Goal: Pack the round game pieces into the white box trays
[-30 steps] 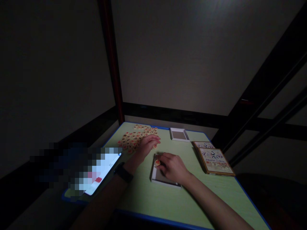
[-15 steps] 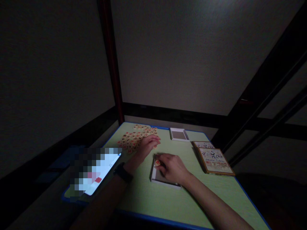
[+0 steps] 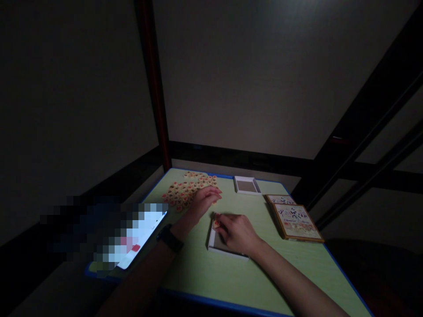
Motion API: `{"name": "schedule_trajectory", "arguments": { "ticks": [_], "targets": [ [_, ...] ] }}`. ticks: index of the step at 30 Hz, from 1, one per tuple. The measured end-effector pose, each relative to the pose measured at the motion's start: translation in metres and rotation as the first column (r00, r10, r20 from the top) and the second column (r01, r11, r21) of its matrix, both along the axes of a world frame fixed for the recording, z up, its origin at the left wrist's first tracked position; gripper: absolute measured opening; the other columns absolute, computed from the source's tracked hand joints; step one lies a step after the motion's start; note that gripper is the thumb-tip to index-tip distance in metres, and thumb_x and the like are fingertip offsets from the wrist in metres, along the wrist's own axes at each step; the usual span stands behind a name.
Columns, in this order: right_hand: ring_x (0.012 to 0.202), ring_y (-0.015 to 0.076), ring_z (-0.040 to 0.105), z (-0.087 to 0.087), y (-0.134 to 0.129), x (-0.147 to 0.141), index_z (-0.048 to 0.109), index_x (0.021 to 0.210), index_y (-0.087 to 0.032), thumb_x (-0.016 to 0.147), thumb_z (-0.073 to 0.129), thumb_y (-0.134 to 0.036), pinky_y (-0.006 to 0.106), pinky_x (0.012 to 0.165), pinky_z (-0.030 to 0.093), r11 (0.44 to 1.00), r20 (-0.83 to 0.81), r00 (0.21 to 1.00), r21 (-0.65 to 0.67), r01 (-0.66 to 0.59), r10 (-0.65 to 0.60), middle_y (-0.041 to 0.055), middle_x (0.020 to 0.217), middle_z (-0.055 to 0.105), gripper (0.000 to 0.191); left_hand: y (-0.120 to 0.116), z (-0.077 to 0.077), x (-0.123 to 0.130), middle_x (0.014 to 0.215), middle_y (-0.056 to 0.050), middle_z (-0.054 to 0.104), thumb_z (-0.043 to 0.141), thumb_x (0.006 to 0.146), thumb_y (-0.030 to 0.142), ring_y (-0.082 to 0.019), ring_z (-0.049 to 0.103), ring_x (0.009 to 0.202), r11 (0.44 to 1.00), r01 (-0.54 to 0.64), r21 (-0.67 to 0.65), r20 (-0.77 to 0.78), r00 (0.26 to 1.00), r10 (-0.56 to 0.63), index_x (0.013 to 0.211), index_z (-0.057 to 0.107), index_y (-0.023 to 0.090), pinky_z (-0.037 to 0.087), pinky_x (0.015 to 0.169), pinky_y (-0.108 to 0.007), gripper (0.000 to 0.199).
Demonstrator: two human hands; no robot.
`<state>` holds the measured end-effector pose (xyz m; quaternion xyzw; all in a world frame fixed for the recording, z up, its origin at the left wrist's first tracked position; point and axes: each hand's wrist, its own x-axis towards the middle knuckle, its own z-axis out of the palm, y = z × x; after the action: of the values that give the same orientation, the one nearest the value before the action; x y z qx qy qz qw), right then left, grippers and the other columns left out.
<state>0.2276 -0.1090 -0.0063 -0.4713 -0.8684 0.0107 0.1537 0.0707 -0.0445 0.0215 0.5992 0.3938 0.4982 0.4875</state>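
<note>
My right hand [image 3: 239, 231] reaches into a shallow white-rimmed box tray [image 3: 228, 254] near the middle of the table. Its thumb and fingers pinch a round Chinese chess piece [image 3: 216, 223] with a red mark, at the tray's far left corner. Much of the tray's inside is hidden under this hand. My left hand [image 3: 205, 200] hovers loosely curved at the right edge of a spread of Chinese chess pieces [image 3: 180, 191]. Its fingers look apart, and one pale piece shows just below the fingertips.
A second shallow tray [image 3: 247, 186] lies by the far edge. Two Chinese chess boxes [image 3: 297, 221] overlap at the right. A lit tablet [image 3: 139, 237], partly blurred out, rests at the left edge of the green table [image 3: 264, 281]. Walls stand behind and to the left.
The piece in my right hand has tilted slightly at the tray's corner, and the fingers have shifted a little. My left hand is almost still.
</note>
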Motion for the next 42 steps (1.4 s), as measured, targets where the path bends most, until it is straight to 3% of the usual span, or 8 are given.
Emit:
{"name": "schedule_trajectory", "arguments": {
  "ticks": [8, 14, 18, 25, 30, 37, 39, 42],
  "targets": [
    [0.066, 0.0167, 0.065, 0.013, -0.002, 0.006, 0.065, 0.113, -0.020, 0.088, 0.053, -0.030, 0.024, 0.063, 0.042, 0.999, -0.216, 0.976, 0.035, 0.028, -0.020, 0.0028, 0.079, 0.073, 0.029, 0.001, -0.003, -0.001, 0.084, -0.005, 0.070, 0.061, 0.069, 0.024, -0.016, 0.063, 0.077, 1.000, -0.003, 0.030, -0.031, 1.000, 0.004, 0.079, 0.067, 0.016, 0.049, 0.068, -0.024, 0.014],
    [0.044, 0.0125, 0.049, 0.018, 0.014, 0.024, 0.068, 0.097, -0.017, 0.088, 0.044, -0.032, 0.022, 0.051, 0.036, 0.960, -0.547, 0.814, 0.063, 0.271, -0.194, -0.0038, 0.051, 0.057, 0.031, 0.013, -0.014, 0.003, 0.079, -0.004, 0.069, 0.059, 0.069, 0.016, -0.014, 0.063, 0.074, 0.997, -0.018, 0.076, -0.079, 0.997, 0.024, 0.078, 0.067, 0.015, 0.049, 0.066, -0.023, 0.013],
    [0.042, 0.0131, 0.047, 0.009, 0.026, 0.031, 0.069, 0.092, -0.016, 0.087, 0.041, -0.036, 0.023, 0.049, 0.034, 0.933, -0.629, 0.728, 0.014, 0.359, -0.271, -0.0043, 0.048, 0.052, 0.034, 0.009, -0.017, 0.007, 0.073, -0.001, 0.068, 0.055, 0.070, 0.008, -0.014, 0.063, 0.068, 0.986, -0.040, 0.162, -0.272, 0.959, 0.084, 0.081, 0.068, 0.016, 0.048, 0.063, -0.022, 0.019],
    [0.044, 0.0148, 0.049, -0.004, 0.035, 0.039, 0.070, 0.092, -0.017, 0.085, 0.042, -0.037, 0.025, 0.051, 0.033, 0.918, -0.600, 0.735, 0.002, 0.397, -0.317, -0.0025, 0.050, 0.055, 0.035, -0.011, -0.012, 0.013, 0.085, -0.001, 0.075, 0.054, 0.074, 0.005, -0.016, 0.068, 0.082, 0.905, 0.052, 0.423, -0.616, 0.749, 0.245, 0.084, 0.072, 0.020, 0.051, 0.081, -0.026, 0.026],
    [0.045, 0.0166, 0.051, -0.005, 0.038, 0.042, 0.071, 0.092, -0.018, 0.085, 0.039, -0.038, 0.026, 0.053, 0.034, 0.907, -0.571, 0.754, 0.037, 0.420, -0.326, -0.0003, 0.051, 0.059, 0.038, 0.010, 0.015, -0.024, 0.087, -0.003, 0.075, 0.048, 0.080, 0.008, -0.017, 0.067, 0.085, 0.863, 0.093, 0.497, -0.722, 0.596, 0.352, 0.087, 0.073, 0.020, 0.051, 0.081, -0.026, 0.028],
    [0.050, 0.0191, 0.057, -0.007, 0.039, 0.043, 0.070, 0.100, -0.018, 0.086, 0.036, -0.035, 0.027, 0.055, 0.037, 0.919, -0.464, 0.819, 0.028, 0.394, -0.338, 0.0027, 0.057, 0.066, 0.040, 0.017, 0.052, -0.089, 0.088, -0.009, 0.074, 0.057, 0.075, 0.017, -0.023, 0.067, 0.083, 0.966, 0.202, 0.160, -0.986, -0.020, 0.167, 0.083, 0.073, 0.020, 0.048, 0.070, -0.028, 0.018],
    [0.051, 0.0195, 0.059, -0.007, 0.039, 0.043, 0.069, 0.101, -0.018, 0.087, 0.035, -0.034, 0.027, 0.056, 0.038, 0.922, -0.445, 0.830, 0.028, 0.387, -0.335, 0.0031, 0.059, 0.067, 0.040, 0.011, 0.050, -0.094, 0.091, -0.012, 0.073, 0.063, 0.074, 0.021, -0.026, 0.068, 0.086, 0.963, 0.232, 0.135, -0.982, -0.097, 0.161, 0.085, 0.073, 0.019, 0.050, 0.073, -0.031, 0.016],
    [0.053, 0.0199, 0.061, -0.008, 0.039, 0.042, 0.069, 0.102, -0.017, 0.087, 0.034, -0.034, 0.027, 0.057, 0.039, 0.923, -0.424, 0.841, 0.032, 0.384, -0.335, 0.0044, 0.062, 0.069, 0.042, 0.005, 0.043, -0.093, 0.095, -0.015, 0.073, 0.063, 0.075, 0.024, -0.028, 0.068, 0.090, 0.953, 0.257, 0.159, -0.973, -0.120, 0.195, 0.088, 0.074, 0.017, 0.051, 0.077, -0.034, 0.018]
  ]
}}
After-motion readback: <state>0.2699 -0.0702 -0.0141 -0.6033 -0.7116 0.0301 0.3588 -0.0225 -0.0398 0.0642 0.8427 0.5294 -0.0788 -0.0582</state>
